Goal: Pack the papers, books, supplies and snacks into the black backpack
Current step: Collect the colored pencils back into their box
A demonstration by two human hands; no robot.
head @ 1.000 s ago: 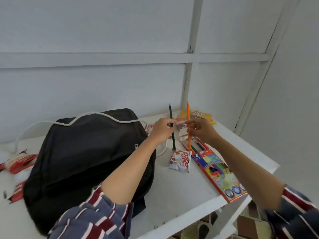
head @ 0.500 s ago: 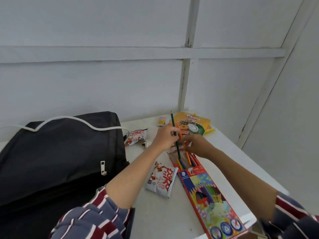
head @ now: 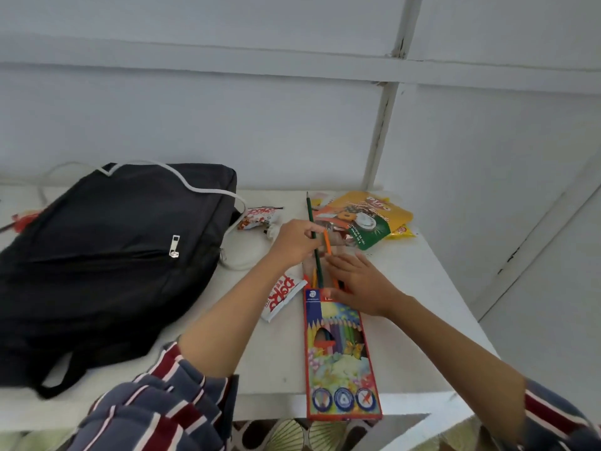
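Two pencils stood between the fingers at the middle of the white table point(head: 406, 320). The left hand point(head: 294, 240) pinched a dark green pencil point(head: 313, 237) between thumb and fingertips, its point tipped up toward the wall and its lower end down in the open mouth of the coloured pencil box point(head: 338, 356). An orange pencil point(head: 327, 242) leaned just beside the green one, close against the same fingers; whether they gripped it too could not be told. The right hand point(head: 361, 283) lay palm down over the open end of the box, its fingers loosely spread and pointing toward the pencils, the fingertips near the orange shaft. More pencil ends showed inside the box mouth under that hand.

Both forearms were bare and reached forward from striped sleeves point(head: 156, 415) at the lower edge, the left arm crossing in from the lower left, the right from the lower right.

A red and white snack packet point(head: 281, 297) lay just left of the box, partly under the left wrist. A second small packet point(head: 258, 218) rested by the corner of the black backpack point(head: 107, 255), which lay flat on the left part of the table, its front zipper closed and a white cord point(head: 195, 187) draped over its top. A yellow and green snack bag point(head: 367, 219) sat near the wall behind the hands.
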